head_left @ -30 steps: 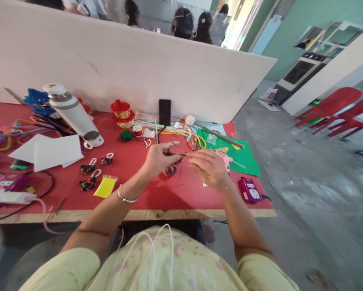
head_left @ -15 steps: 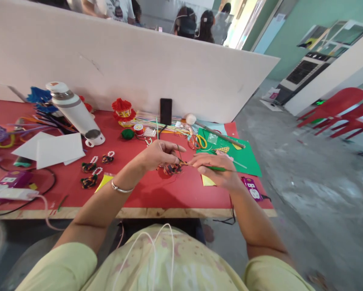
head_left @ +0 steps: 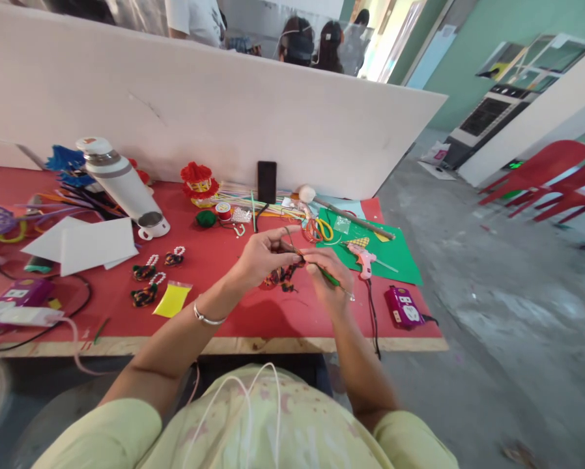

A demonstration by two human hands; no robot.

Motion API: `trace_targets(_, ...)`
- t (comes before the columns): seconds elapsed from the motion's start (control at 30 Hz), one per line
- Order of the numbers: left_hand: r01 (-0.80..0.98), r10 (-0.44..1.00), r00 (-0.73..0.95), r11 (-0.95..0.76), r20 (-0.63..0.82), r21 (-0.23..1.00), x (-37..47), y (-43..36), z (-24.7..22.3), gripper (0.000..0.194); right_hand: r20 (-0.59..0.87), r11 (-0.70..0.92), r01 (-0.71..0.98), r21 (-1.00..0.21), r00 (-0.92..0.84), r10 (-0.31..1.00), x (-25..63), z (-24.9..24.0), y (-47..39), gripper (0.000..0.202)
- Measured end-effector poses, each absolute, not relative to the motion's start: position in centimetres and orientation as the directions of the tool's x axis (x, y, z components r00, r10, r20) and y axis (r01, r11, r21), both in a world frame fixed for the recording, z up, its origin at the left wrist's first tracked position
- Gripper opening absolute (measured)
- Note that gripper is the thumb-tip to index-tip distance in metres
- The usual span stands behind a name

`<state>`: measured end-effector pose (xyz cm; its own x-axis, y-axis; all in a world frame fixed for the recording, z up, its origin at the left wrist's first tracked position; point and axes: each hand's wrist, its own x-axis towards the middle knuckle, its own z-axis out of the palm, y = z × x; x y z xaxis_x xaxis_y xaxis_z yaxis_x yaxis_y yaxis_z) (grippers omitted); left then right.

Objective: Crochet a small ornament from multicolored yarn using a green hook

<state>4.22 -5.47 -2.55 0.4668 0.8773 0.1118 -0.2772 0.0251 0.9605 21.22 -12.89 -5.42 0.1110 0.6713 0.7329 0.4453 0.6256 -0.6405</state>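
Observation:
My left hand is closed on a dark multicolored crochet piece of yarn, with a strand running up over the raised index finger. Part of the piece hangs below the fingertips. My right hand grips a crochet hook with a green handle, its tip meeting the yarn at the left fingers. The hook's tip is hidden there. On the red tabletop to the left lie several small yarn pieces with white bead loops. A yellow packet is beside them.
A pink glue gun and yellow-handled scissors lie on green sheet at right. Near the edge sits a purple box. Behind are a phone, thread spool and white flask. A white partition closes the back.
My right hand has moved left and lower, closer to my left hand, uncovering the glue gun. My left hand has shifted slightly right with the yarn piece, and the yellow packet shows fully.

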Motion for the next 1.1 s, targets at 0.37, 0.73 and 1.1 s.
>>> trace_targets(0.37,-0.45,0.869,0.495,0.246,0.011,0.858,4.2,-7.5,-2.4,0.088,0.836,0.731,0.405,-0.549,0.247,0.491,20.2,-7.3,-12.0,0.015)
trace_targets(0.73,-0.219,0.781,0.624,0.181,-0.004,0.959,2.1,-5.7,-1.5,0.091,0.674,0.746,0.257,-0.614,-0.32,0.665,26.2,-1.1,-11.6,0.022)
trace_targets(1.1,-0.18,0.707,0.705,0.103,0.055,0.978,2.0,-5.2,-1.2,0.065,0.64,0.694,0.172,-0.699,-0.283,0.715,27.2,-1.3,-11.6,0.013)
